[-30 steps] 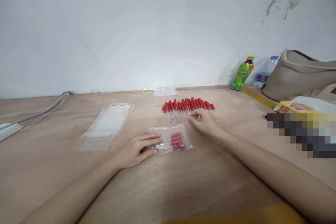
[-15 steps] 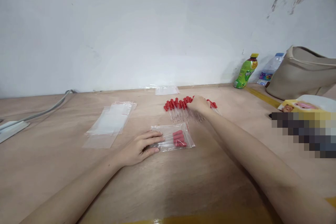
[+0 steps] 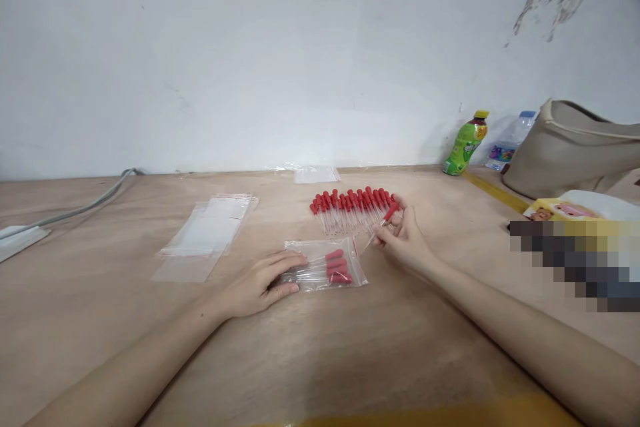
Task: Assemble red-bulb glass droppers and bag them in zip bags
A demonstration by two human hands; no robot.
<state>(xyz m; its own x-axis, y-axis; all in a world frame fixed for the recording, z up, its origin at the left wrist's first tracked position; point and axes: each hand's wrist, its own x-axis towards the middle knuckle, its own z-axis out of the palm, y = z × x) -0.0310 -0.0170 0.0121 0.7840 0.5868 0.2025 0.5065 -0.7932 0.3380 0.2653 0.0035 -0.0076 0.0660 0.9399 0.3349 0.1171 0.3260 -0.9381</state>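
Note:
A clear zip bag point(image 3: 320, 271) lies on the wooden table with several red-capped droppers point(image 3: 337, 265) inside, their caps toward the right. My left hand point(image 3: 265, 283) rests on the bag's left end, fingers spread and thumb apart. Between the fingers of my right hand point(image 3: 403, 233) is one dropper point(image 3: 391, 211), tilted, red bulb up and its thin clear tip pointing down-left toward the bag's right end. Behind the bag lies a row of several more red-capped droppers point(image 3: 350, 201), bulbs toward the wall.
Flat clear bags point(image 3: 207, 230) lie at the left, another bag point(image 3: 317, 175) by the wall. A cable point(image 3: 100, 203) runs to a white object point(image 3: 20, 241). At the right stand a green bottle point(image 3: 465, 147), a clear bottle point(image 3: 510, 143), a beige bag point(image 3: 570, 153) and a yellow package point(image 3: 555, 207).
My right hand has come back from the dropper row toward me, now with one dropper in its fingers. My left hand remains on the bag.

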